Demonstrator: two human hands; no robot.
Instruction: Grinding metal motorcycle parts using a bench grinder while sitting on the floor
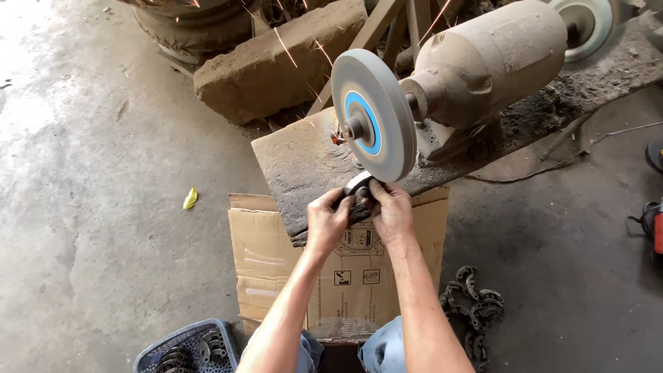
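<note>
Head view: left hand [327,220] and right hand [391,211] both clamp a small metal part [359,185] against the grinding wheel [373,115], at the bench's [297,166] front edge.

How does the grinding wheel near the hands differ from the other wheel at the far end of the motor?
The near grinding wheel is seen whole, grey with a blue ring round its hub; the far wheel is cut by the picture's edge and looks pale greenish. Both hands, left hand and right hand, press a small metal piece against the near wheel, and sparks fly behind it; nothing touches the far wheel. Both are round discs on the same dusty motor.
</note>
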